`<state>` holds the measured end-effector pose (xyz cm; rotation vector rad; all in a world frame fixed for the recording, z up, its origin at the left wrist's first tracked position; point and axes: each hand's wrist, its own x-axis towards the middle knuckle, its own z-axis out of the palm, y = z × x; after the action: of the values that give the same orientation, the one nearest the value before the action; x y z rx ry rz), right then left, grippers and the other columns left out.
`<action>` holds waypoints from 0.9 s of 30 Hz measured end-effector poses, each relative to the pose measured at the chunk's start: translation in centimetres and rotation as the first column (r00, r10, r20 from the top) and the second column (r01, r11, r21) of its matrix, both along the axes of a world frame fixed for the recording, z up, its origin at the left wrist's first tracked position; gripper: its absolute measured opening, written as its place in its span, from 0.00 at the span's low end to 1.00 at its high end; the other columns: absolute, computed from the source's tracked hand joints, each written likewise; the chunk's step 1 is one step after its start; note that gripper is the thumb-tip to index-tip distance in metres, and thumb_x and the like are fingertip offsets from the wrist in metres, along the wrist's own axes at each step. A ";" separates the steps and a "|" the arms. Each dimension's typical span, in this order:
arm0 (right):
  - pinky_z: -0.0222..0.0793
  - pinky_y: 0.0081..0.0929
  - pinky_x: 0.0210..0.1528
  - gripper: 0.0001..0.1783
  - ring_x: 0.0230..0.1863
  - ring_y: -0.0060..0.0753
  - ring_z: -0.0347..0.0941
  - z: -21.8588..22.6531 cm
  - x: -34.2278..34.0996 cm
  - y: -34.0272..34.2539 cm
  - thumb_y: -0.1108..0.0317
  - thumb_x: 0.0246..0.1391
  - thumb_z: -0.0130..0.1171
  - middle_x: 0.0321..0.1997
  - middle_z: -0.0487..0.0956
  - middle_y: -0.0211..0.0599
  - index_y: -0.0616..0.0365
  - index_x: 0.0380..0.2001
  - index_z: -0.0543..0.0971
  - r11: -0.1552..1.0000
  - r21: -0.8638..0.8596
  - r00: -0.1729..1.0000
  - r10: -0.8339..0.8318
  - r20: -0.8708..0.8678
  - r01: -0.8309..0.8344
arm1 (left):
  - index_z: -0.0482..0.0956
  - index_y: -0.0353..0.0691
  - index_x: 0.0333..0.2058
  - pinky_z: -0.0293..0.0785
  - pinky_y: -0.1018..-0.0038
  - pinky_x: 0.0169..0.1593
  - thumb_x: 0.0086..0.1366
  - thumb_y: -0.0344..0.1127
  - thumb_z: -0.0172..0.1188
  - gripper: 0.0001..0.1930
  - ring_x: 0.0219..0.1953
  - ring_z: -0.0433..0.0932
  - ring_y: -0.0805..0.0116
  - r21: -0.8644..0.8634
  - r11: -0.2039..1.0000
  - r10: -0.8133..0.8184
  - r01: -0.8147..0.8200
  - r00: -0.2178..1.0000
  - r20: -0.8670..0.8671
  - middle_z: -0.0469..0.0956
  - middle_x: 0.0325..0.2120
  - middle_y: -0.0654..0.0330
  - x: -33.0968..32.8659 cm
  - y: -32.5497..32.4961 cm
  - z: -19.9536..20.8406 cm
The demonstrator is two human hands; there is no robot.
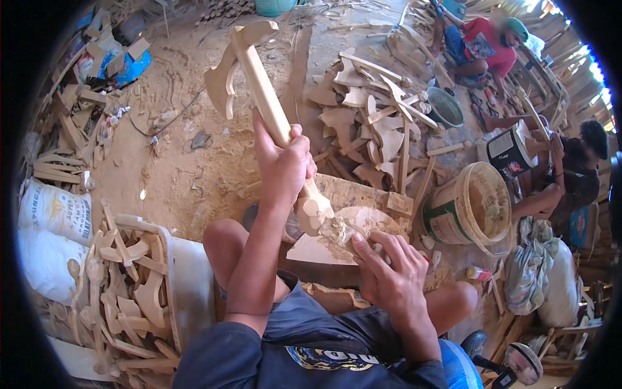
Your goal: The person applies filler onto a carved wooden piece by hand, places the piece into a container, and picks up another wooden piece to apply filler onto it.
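Note:
My left hand [283, 162] is wrapped round the handle of a pale wooden toy axe [262, 84]. Its head points up and away from me, and the knobbed butt end slants down toward my lap. At that butt sits a lump of beige, putty-like paste [335, 231]. My right hand [392, 269] is closed on a slim tool, mostly hidden by the fingers, whose thin tip meets the paste. Below both hands, a pale flat board [317, 251] rests on a wooden block [353, 194] in front of me.
A heap of wooden axe pieces [369, 117] covers the floor ahead. At right stand a dusty bucket [470, 207] and a black-and-white tub [508, 152]. Two people sit beyond, one in a red shirt [483, 45]. On my left, a white container [188, 272] adjoins more carved pieces [139, 292].

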<state>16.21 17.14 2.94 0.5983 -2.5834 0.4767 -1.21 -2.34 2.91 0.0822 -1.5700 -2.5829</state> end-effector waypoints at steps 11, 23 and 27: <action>0.66 0.29 0.32 0.31 0.31 0.27 0.76 -0.7 -0.2 0.3 0.72 0.40 0.71 0.45 0.82 0.29 0.44 0.53 0.89 0.997 0.001 0.964 0.069 -0.255 -0.071 | 0.67 0.42 0.48 0.63 0.80 0.22 0.72 0.24 0.55 0.10 0.20 0.64 0.82 0.180 0.983 0.015 -0.044 0.987 0.157 0.66 0.24 0.68 -1.0 -1.6 -1.0; 0.68 0.31 0.34 0.38 0.35 0.33 0.77 -0.5 0.4 -0.3 0.72 0.34 0.69 0.49 0.79 0.33 0.48 0.57 0.87 0.996 -0.003 0.980 0.087 -0.176 -0.089 | 0.68 0.42 0.45 0.63 0.80 0.22 0.72 0.25 0.56 0.08 0.20 0.64 0.82 0.200 0.980 -0.023 -0.011 0.986 0.165 0.66 0.24 0.68 -1.2 -2.0 -1.0; 0.69 0.30 0.34 0.37 0.33 0.34 0.76 0.1 0.7 -0.3 0.73 0.37 0.70 0.49 0.79 0.35 0.48 0.58 0.87 0.999 0.014 0.982 0.052 -0.181 -0.050 | 0.68 0.42 0.47 0.63 0.79 0.22 0.72 0.25 0.57 0.09 0.20 0.64 0.82 0.231 0.973 -0.054 0.021 0.989 0.134 0.67 0.24 0.68 -1.8 -2.6 -2.0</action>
<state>16.87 16.80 2.99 0.6805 -2.4044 0.4068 -3.02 -4.99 0.89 0.2622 -1.3171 -2.8340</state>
